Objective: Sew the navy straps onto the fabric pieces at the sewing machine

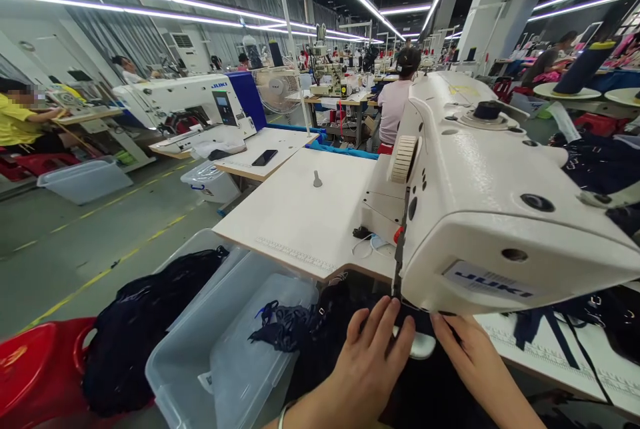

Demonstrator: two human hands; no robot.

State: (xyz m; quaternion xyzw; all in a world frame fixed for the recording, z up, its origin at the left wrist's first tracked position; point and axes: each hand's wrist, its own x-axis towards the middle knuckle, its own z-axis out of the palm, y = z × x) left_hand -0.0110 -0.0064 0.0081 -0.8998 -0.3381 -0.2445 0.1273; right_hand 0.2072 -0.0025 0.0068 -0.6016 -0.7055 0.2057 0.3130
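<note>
A left hand (367, 356), fingers slightly spread, presses dark navy cloth (424, 324) beneath a glossy white JUKI sewing-machine head (500, 242). The right hand's (473, 352) fingertips are partly hidden there; whether they pinch, I cannot tell. The cloth's outline is lost in darkness. At ten o'clock, a white ruler-edged tabletop (290, 206); at nine, a translucent plastic bin (187, 342); at twelve, a strip-lit workshop (360, 36).
</note>
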